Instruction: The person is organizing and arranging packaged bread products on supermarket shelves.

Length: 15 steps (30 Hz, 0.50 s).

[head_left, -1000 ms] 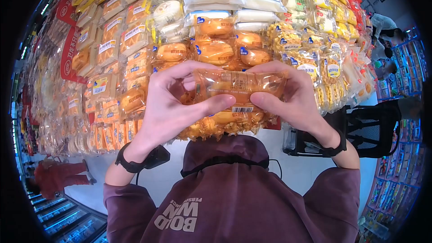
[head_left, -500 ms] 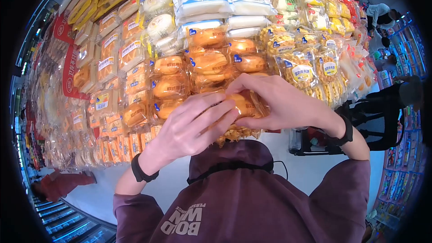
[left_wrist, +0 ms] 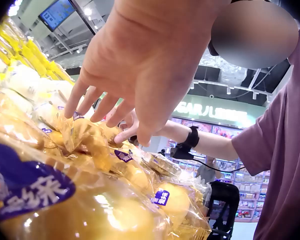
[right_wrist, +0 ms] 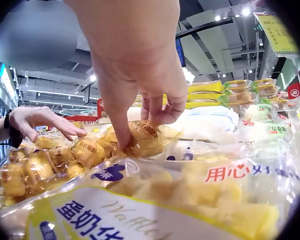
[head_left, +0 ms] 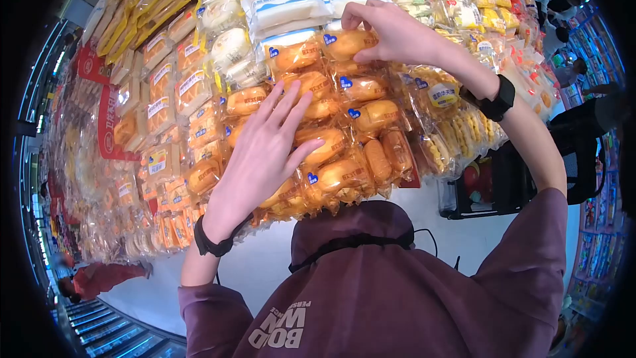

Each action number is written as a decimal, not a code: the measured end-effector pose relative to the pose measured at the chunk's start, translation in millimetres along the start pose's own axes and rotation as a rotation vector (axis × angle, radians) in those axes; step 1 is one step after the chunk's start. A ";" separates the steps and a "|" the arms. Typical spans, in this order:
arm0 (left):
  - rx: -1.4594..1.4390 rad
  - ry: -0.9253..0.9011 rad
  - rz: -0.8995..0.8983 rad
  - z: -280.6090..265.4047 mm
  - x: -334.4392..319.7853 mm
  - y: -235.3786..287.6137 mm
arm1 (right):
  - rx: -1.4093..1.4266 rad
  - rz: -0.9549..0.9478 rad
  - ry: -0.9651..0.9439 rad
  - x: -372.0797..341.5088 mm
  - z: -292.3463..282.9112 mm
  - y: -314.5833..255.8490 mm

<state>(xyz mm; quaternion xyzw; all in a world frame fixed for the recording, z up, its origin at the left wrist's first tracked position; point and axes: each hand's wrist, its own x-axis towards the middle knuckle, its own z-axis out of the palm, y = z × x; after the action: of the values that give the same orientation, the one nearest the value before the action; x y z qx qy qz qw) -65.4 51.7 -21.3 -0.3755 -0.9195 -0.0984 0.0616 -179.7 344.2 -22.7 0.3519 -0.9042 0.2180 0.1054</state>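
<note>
Right hand (head_left: 397,36) pinched a golden-brown oval bun in clear plastic with a blue heart label (head_left: 348,45), thumb on the near side, curled fingers on the far side. That bun sat at the back of the bun rows, just beside the white rectangular plastic packs with blue print (head_left: 285,0). Left hand (head_left: 255,152) had its fingers straight and spread, palm down over the other clear-wrapped golden buns (head_left: 324,147); couldn't tell whether fingertips touched them. Yellow waffles in clear plastic packs (head_left: 454,134) lay right of the buns. A clear pack of long brown rolls (head_left: 387,158) was at the front right edge. Black wristbands (head_left: 215,245) on both wrists.
</note>
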 end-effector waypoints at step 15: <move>-0.066 -0.076 0.071 -0.6 2.6 -20.0 | -0.162 -0.001 -0.050 6.0 2.1 -3.7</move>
<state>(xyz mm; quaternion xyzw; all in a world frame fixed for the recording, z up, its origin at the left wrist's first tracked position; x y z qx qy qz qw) -81.3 39.3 -22.9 -0.4134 -0.9034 -0.1122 0.0175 -181.6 337.3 -21.3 0.3480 -0.9210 0.1352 0.1111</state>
